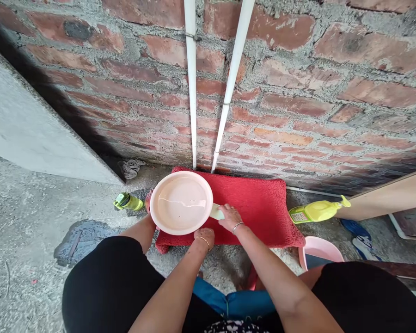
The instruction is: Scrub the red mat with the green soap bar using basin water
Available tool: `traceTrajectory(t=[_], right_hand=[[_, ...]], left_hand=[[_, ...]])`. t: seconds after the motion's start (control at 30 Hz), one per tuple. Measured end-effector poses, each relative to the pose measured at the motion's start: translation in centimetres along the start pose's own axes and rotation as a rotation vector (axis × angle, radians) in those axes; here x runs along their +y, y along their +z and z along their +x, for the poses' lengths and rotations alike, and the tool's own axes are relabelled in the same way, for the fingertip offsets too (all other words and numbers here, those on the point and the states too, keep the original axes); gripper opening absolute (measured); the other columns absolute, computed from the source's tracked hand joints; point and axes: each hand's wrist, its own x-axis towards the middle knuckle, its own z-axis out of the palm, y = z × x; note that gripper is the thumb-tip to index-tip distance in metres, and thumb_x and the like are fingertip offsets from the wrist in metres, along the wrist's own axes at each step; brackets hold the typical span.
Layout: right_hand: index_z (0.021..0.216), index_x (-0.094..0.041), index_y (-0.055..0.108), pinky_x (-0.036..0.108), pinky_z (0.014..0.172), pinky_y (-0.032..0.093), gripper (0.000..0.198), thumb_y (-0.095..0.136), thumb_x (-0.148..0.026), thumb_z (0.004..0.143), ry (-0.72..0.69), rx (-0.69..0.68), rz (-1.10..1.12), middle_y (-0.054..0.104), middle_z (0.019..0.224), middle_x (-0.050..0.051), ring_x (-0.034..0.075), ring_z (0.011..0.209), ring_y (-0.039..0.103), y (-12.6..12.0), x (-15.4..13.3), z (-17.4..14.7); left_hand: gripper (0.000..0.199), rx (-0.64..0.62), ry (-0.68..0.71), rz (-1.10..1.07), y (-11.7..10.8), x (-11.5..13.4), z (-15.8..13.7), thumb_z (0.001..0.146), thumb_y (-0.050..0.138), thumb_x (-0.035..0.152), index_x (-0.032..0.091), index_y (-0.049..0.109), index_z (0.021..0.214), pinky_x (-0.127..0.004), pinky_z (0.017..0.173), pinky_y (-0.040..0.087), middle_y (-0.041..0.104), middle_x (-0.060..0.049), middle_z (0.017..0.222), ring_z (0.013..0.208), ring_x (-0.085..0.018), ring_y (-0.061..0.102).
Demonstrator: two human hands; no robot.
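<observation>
A pale pink basin (pixel 180 203) with water in it stands on the left part of a bench or low table covered with a red cloth (pixel 249 203). My left hand (pixel 205 237), with a thin bracelet at the wrist, is curled at the basin's near right rim. Its fingertips are hidden, so what they grip does not show. My right hand (pixel 230 217), with a silver bangle, is closed on a pale green and white object (pixel 217 212) beside the basin's right rim. The exact kind of that object cannot be made out.
Left of the basin is a green bottle (pixel 128 201); a yellow pump bottle (pixel 315 212) stands right of the cloth. A pink bucket (pixel 321 249) and blue slippers (pixel 360 238) lie at right. White pipes (pixel 225 106) run down the brick wall behind.
</observation>
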Motion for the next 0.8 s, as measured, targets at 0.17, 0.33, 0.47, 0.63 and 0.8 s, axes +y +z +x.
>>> traceTrajectory(t=[0.17, 0.33, 0.47, 0.63, 0.8], right_hand=[[0.124, -0.033, 0.048, 0.032, 0.085, 0.032, 0.054, 0.06, -0.026, 0.072, 0.037, -0.029, -0.089, 0.051, 0.116, 0.003, 0.021, 0.103, 0.05, -0.9, 3.2, -1.1], [0.124, -0.026, 0.049, 0.032, 0.078, 0.036, 0.051, 0.058, -0.024, 0.074, 0.399, -0.018, -0.138, 0.053, 0.113, 0.008, 0.023, 0.097, 0.055, -3.3, 11.3, -6.0], [0.123, -0.022, 0.05, 0.03, 0.08, 0.037, 0.054, 0.06, -0.023, 0.07, 0.397, 0.015, -0.057, 0.053, 0.114, 0.008, 0.022, 0.098, 0.054, -3.1, 10.6, -6.8], [0.12, -0.027, 0.052, 0.031, 0.084, 0.035, 0.058, 0.064, -0.023, 0.064, 0.032, -0.04, -0.003, 0.053, 0.114, 0.004, 0.021, 0.101, 0.051, 0.1, 1.3, -3.7], [0.119, -0.034, 0.051, 0.036, 0.087, 0.032, 0.056, 0.062, -0.02, 0.066, -0.099, -0.098, -0.072, 0.052, 0.116, 0.003, 0.023, 0.107, 0.049, 1.4, -1.6, -2.5]], left_hand=[[0.048, -0.017, -0.054, 0.057, 0.3, -0.3, -0.5, 0.069, 0.057, 0.011, 0.01, 0.06, 0.117, -0.043, 0.092, 0.049, 0.064, -0.021, 0.118, 0.112, -0.03, 0.059], [0.055, -0.037, -0.054, 0.078, 0.4, -0.5, -0.5, 0.064, 0.059, 0.012, 0.011, 0.06, 0.119, -0.043, 0.09, 0.051, 0.062, -0.02, 0.121, 0.114, -0.03, 0.057], [0.057, -0.074, -0.049, 0.103, 0.3, -0.8, -0.6, 0.06, 0.059, 0.008, 0.012, 0.061, 0.117, -0.044, 0.085, 0.053, 0.062, -0.019, 0.122, 0.111, -0.031, 0.058], [0.058, -0.174, -0.084, 0.129, 0.4, -1.3, -1.3, 0.054, 0.064, 0.009, 0.017, 0.065, 0.111, -0.051, 0.074, 0.055, 0.067, -0.018, 0.114, 0.102, -0.035, 0.062], [0.053, -0.216, -0.129, 0.128, 0.8, -2.0, -1.6, 0.054, 0.066, 0.012, 0.019, 0.069, 0.106, -0.053, 0.073, 0.055, 0.069, -0.017, 0.109, 0.097, -0.036, 0.064]])
